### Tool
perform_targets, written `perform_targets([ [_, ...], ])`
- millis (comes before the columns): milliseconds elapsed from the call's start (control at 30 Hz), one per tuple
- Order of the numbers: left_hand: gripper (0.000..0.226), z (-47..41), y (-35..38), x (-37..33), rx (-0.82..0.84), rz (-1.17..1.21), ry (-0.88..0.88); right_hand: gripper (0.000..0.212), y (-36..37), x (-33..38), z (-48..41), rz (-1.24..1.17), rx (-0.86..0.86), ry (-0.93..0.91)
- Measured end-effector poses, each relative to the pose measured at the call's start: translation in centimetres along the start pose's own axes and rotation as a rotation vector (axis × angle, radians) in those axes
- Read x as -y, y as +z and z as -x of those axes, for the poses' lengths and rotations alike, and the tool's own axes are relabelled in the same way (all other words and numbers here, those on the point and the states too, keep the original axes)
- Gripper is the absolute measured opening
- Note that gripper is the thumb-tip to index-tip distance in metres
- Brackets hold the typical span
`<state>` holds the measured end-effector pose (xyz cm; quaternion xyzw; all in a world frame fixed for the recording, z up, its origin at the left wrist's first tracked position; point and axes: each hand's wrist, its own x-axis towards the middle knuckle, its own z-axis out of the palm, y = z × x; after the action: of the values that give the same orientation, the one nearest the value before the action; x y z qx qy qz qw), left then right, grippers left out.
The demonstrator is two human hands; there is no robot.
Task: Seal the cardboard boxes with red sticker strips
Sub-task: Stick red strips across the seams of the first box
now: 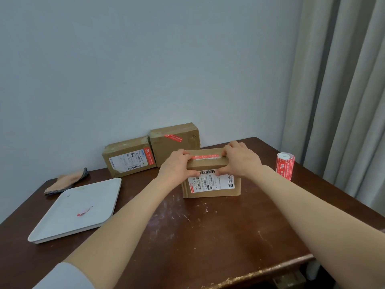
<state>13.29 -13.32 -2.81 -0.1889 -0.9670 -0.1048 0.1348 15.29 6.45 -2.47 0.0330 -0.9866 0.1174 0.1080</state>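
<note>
Hidden or unclear: the print on the white shipping label (pixel 210 182) is too small to read, and both thumbs cover its upper edge. The two ends of the red sticker strip (pixel 205 157) lie under the fingertips, so its full length cannot be judged. The worktop (pixel 208 230) is cut off at the lower edge of the view.

The cardboard box (pixel 211 178) being handled stands on the worktop, mid-frame, label face toward the camera. The strip lies along its top face. The left hand (pixel 177 165) clamps the box's left top corner, fingers on the strip, thumb on the front. The right hand (pixel 239 158) clamps the right top corner likewise.

Two further boxes lean against the wall behind: the left rear box (pixel 128 156) carries a label and a red strip; the right rear box (pixel 174 142) carries a red strip. A sticker roll (pixel 285 165) stands upright to the right. A white tray (pixel 62 226) with a red scrap (pixel 84 211) lies left, a cloth (pixel 66 182) behind it.
</note>
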Motion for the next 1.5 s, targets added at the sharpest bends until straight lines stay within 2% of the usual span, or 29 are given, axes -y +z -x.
perform_targets([
  [67, 0.087, 0.4, -0.2, 0.4, -0.02, 0.058, -0.032, 0.096, -0.2, -0.7, 0.4, -0.088, -0.015, 0.052],
  [133, 0.104, 0.6, -0.4, 0.7, -0.026, 0.153, -0.093, 0.115, -0.5, -1.4, 0.8, -0.275, 0.018, 0.123],
  [233, 0.116, 0.9, -0.2, 0.9, -0.003, 0.305, -0.205, 0.118, -0.3, -2.5, 1.4, -0.515, 0.096, 0.182],
  [333, 0.116, 1.1, 0.3, 1.2, 0.049, 0.448, -0.255, 0.123, 0.5, -3.1, 1.8, -0.6, 0.187, 0.221],
  [467, 0.112, 1.3, 0.7, 1.4, 0.127, 0.565, -0.269, 0.109, 1.4, -3.5, 1.8, -0.647, 0.209, 0.24],
  [600, 0.105, 0.9, 0.6, 1.1, 0.128, 0.672, -0.261, 0.08, 1.1, -3.1, 1.6, -0.624, 0.109, 0.192],
  [700, 0.097, 0.4, 0.1, 0.8, 0.081, 0.741, -0.303, 0.075, 0.7, -3.0, 1.2, -0.595, -0.002, 0.196],
  [800, 0.079, 0.0, -0.3, 0.8, 0.018, 0.837, -0.385, 0.067, 0.3, -3.1, 0.9, -0.554, -0.124, 0.249],
  [900, 0.06, -0.1, -0.4, 0.5, 0.033, 0.958, -0.434, 0.06, 0.2, -3.3, 0.5, -0.532, -0.183, 0.307],
  [1067, 0.074, -0.1, -0.3, 0.0, 0.111, 1.091, -0.499, 0.05, 0.9, -3.5, 0.2, -0.516, -0.191, 0.395],
  [1100, 0.07, -0.2, -0.2, 0.0, 0.134, 1.103, -0.502, 0.047, 1.0, -3.5, 0.3, -0.512, -0.185, 0.408],
  [1200, 0.043, -0.1, -0.1, -0.4, 0.188, 1.128, -0.484, 0.045, 1.1, -3.7, 0.1, -0.546, -0.167, 0.451],
  [1400, 0.031, -0.1, 0.1, -0.4, 0.175, 1.222, -0.561, 0.036, 0.9, -3.6, -0.1, -0.699, -0.172, 0.461],
  [1500, 0.019, -0.2, -0.2, -0.1, 0.188, 1.313, -0.7, 0.054, 0.8, -3.5, -0.2, -0.962, -0.153, 0.445],
])
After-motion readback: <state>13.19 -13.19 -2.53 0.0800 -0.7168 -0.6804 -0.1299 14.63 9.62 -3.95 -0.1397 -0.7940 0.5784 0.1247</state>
